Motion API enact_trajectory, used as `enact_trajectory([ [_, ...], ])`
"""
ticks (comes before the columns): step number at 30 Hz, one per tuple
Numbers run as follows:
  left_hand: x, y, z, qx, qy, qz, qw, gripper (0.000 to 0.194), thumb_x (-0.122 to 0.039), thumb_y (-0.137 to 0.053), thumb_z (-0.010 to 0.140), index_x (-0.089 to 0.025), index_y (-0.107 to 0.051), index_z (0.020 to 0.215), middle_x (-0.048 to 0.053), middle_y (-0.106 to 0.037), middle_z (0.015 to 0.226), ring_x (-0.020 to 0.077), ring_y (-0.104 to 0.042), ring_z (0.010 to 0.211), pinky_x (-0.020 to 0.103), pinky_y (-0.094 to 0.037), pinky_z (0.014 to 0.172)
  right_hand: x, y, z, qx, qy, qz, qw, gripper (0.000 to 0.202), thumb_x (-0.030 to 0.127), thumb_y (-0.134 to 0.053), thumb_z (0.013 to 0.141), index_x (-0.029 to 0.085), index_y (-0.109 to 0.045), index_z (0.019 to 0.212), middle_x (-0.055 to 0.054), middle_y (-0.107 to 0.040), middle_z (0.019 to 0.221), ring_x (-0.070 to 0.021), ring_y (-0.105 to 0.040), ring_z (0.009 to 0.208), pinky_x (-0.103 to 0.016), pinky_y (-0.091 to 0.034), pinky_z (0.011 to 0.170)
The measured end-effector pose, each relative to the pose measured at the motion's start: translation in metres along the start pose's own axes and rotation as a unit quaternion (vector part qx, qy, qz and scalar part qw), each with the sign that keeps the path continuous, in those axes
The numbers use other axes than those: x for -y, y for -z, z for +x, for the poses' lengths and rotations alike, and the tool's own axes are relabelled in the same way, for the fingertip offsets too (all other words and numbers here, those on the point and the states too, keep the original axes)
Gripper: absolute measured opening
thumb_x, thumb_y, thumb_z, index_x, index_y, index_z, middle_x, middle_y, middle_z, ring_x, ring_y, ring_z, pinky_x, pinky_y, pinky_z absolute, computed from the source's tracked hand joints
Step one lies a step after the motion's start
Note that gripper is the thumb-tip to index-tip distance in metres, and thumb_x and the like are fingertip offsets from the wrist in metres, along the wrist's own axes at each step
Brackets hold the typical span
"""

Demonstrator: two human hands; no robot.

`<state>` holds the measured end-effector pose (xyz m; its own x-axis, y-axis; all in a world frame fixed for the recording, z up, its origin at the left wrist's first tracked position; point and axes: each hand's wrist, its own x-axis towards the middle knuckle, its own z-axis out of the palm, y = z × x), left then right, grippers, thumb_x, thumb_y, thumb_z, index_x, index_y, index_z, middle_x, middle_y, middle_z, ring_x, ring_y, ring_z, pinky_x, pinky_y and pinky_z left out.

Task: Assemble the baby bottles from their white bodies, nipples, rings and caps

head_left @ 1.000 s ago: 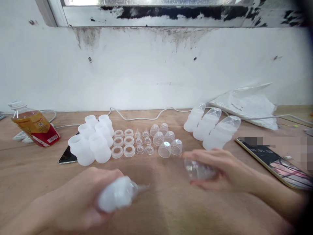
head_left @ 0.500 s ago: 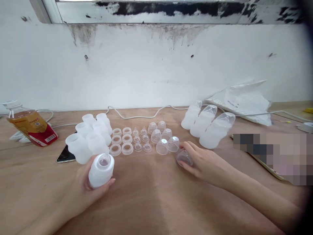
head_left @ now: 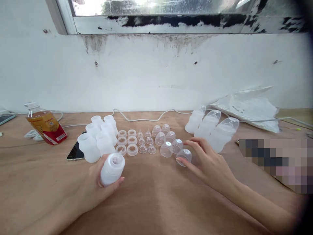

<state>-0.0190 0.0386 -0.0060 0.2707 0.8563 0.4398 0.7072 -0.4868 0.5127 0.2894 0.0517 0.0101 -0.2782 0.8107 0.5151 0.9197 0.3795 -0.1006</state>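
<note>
My left hand (head_left: 104,178) is wrapped round a milky white baby bottle (head_left: 111,173) fitted with a collar and a clear teat, tilted slightly. My right hand (head_left: 207,160) has its fingers spread around a clear dome cap (head_left: 184,157) standing on the table; the thumb tip overlaps its front side, and the index finger is above it. More clear caps (head_left: 166,149) stand in rows just left of that hand. Left of them are clear teats (head_left: 142,148), then white collar rings (head_left: 132,149). Several open bottle bodies (head_left: 89,148) stand behind my left hand.
Three capped bottles (head_left: 223,133) stand at the right rear. Behind them lies a white plastic bag (head_left: 249,107). A drink bottle (head_left: 47,127) leans at the left, near a dark phone (head_left: 76,151). A white cable (head_left: 144,119) runs along the wall.
The fingers of my right hand have spread from around the clear cap, which now stands more plainly in sight. My left hand still holds the bottle. The view has shifted left and up.
</note>
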Motion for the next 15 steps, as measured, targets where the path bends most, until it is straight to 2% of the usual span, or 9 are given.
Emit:
enact_trajectory([
  [2,-0.009,-0.001,0.004,0.04,-0.06,0.026,0.997,0.032,-0.028,-0.051,0.075,-0.022,-0.037,0.102,-0.001,-0.061,0.077,0.0137,-0.06,0.062,0.023,-0.048,0.055,0.021,0.011,0.006,0.02,0.03,0.094,0.995,0.034,0.041,-0.046,0.081,0.018,-0.042,0.107,-0.012,-0.048,0.103,-0.018,-0.056,0.077,-0.029,-0.047,0.059],
  [4,-0.018,-0.004,0.01,0.071,-0.162,0.079,0.981,0.032,-0.03,-0.05,0.077,-0.02,-0.036,0.104,0.002,-0.062,0.082,0.0159,-0.061,0.066,0.025,-0.048,0.056,0.045,0.02,0.016,0.132,0.029,0.238,0.962,0.038,0.042,-0.049,0.08,0.019,-0.04,0.11,-0.009,-0.051,0.098,-0.0141,-0.055,0.07,-0.026,-0.047,0.056],
  [6,-0.027,-0.007,0.018,0.066,-0.268,0.145,0.95,0.024,-0.029,-0.042,0.083,-0.016,-0.037,0.102,0.006,-0.062,0.082,0.0184,-0.061,0.068,0.029,-0.048,0.058,0.067,0.025,0.027,0.306,-0.023,0.387,0.87,0.04,0.046,-0.049,0.079,0.019,-0.041,0.107,-0.007,-0.054,0.092,-0.0135,-0.057,0.071,-0.021,-0.046,0.049],
  [8,-0.033,-0.009,0.025,0.052,-0.331,0.192,0.923,0.016,-0.02,-0.032,0.087,-0.013,-0.04,0.098,0.007,-0.062,0.079,0.0187,-0.06,0.066,0.031,-0.048,0.059,0.081,0.023,0.037,0.464,-0.076,0.487,0.736,0.035,0.048,-0.046,0.079,0.019,-0.043,0.1,-0.004,-0.057,0.082,-0.0105,-0.056,0.06,-0.016,-0.039,0.039],
  [9,-0.035,-0.01,0.028,0.05,-0.344,0.209,0.914,0.016,-0.015,-0.028,0.087,-0.011,-0.041,0.097,0.007,-0.062,0.078,0.0182,-0.059,0.065,0.031,-0.047,0.059,0.086,0.02,0.04,0.516,-0.094,0.512,0.68,0.032,0.047,-0.046,0.08,0.019,-0.044,0.096,-0.002,-0.057,0.076,-0.008,-0.053,0.052,-0.014,-0.035,0.035],
  [10,-0.036,-0.011,0.029,0.053,-0.351,0.223,0.908,0.018,-0.012,-0.026,0.087,-0.011,-0.042,0.096,0.007,-0.062,0.077,0.0179,-0.059,0.065,0.031,-0.047,0.059,0.088,0.016,0.043,0.546,-0.107,0.523,0.645,0.027,0.044,-0.046,0.08,0.019,-0.045,0.091,0.0,-0.056,0.069,-0.0055,-0.048,0.044,-0.014,-0.031,0.033],
  [11,-0.036,-0.012,0.03,0.059,-0.352,0.238,0.903,0.019,-0.01,-0.026,0.086,-0.01,-0.043,0.095,0.007,-0.061,0.077,0.0178,-0.059,0.064,0.031,-0.047,0.058,0.089,0.012,0.044,0.553,-0.116,0.526,0.636,0.022,0.04,-0.047,0.08,0.019,-0.046,0.086,0.002,-0.053,0.063,-0.0035,-0.042,0.04,-0.013,-0.028,0.033],
  [12,-0.036,-0.013,0.03,0.061,-0.35,0.252,0.9,0.019,-0.01,-0.027,0.086,-0.01,-0.044,0.094,0.007,-0.061,0.077,0.018,-0.059,0.064,0.031,-0.047,0.057,0.09,0.007,0.045,0.547,-0.124,0.521,0.643,0.018,0.037,-0.049,0.079,0.019,-0.047,0.082,0.003,-0.051,0.058,-0.0025,-0.037,0.038,-0.013,-0.027,0.033],
  [15,-0.034,-0.016,0.028,0.064,-0.336,0.285,0.896,0.019,-0.009,-0.029,0.083,-0.009,-0.046,0.091,0.007,-0.061,0.073,0.0186,-0.059,0.062,0.03,-0.046,0.053,0.088,0.0,0.046,0.525,-0.101,0.489,0.689,0.013,0.03,-0.051,0.076,0.018,-0.048,0.075,0.004,-0.045,0.055,-0.0031,-0.034,0.042,-0.013,-0.026,0.036],
])
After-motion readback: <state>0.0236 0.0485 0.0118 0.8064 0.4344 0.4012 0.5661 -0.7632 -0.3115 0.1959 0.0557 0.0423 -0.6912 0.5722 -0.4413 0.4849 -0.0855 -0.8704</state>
